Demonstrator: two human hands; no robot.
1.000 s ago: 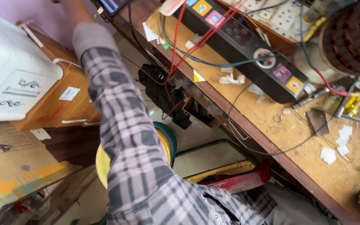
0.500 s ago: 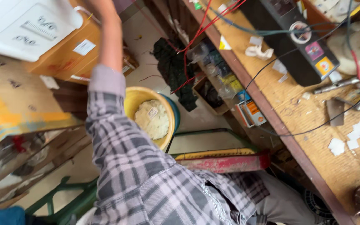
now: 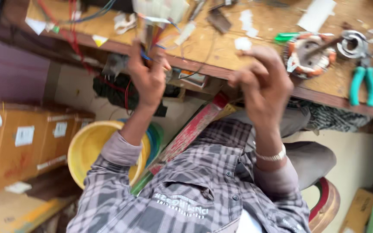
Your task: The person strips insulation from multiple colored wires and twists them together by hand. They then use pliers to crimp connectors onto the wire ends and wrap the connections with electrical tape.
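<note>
Bottom of the frame: a grey-and-lilac checked shirt (image 3: 195, 185), both sleeves running upward from it. Left forearm rises from the lower left toward upper centre, sleeve cuff pushed back just below the wrist; left hand (image 3: 148, 77) is raised at the table edge, back of the hand to the camera, fingers curled narrow around a bundle of coloured wires (image 3: 152, 36) that comes off the bench top. Motion blur hides how firm the grip is. Right forearm stands nearly upright at centre right, pale metal watch band (image 3: 272, 155) at the wrist; right hand (image 3: 262, 84) is held at about the same height as the left and well apart from it, fingers bent inward and close together. Whether they pinch anything, I cannot tell. Left of the left arm, lower in the frame, a yellow bowl (image 3: 89, 144) sits beside brown cardboard boxes (image 3: 31, 144). A red strip-like board (image 3: 191, 131) slants between the two arms. Farther, across the top of the frame, the wooden workbench (image 3: 260, 26) carries paper scraps and loose wires; at upper right, a round wound coil part (image 3: 309, 54), and right of it, pliers with teal handles (image 3: 362, 82) lying flat near the bench edge.
</note>
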